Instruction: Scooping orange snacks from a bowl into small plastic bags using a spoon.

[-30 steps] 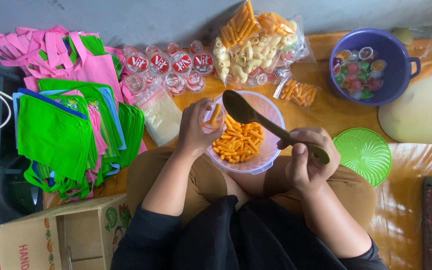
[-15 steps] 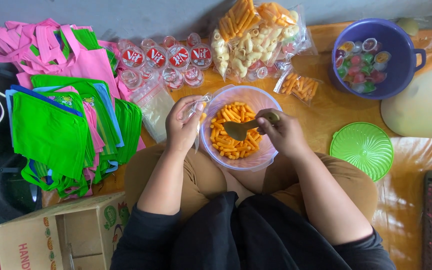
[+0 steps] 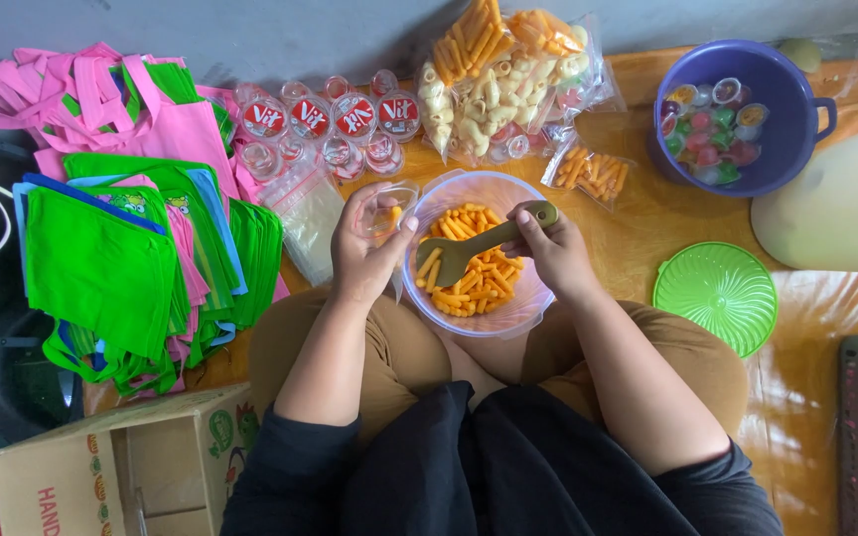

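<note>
Here your left hand [image 3: 369, 253] pinches a small clear bag [image 3: 386, 210] open at the rim of the bowl [image 3: 479, 253], so snacks drop in; your right hand [image 3: 548, 253], fingers wrapped around the spoon [image 3: 484, 246], scoops orange sticks [image 3: 474, 283] in your lap.

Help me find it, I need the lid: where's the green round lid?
In the head view, the green round lid lies on the table, right of the right hand, below the purple bowl.
</note>
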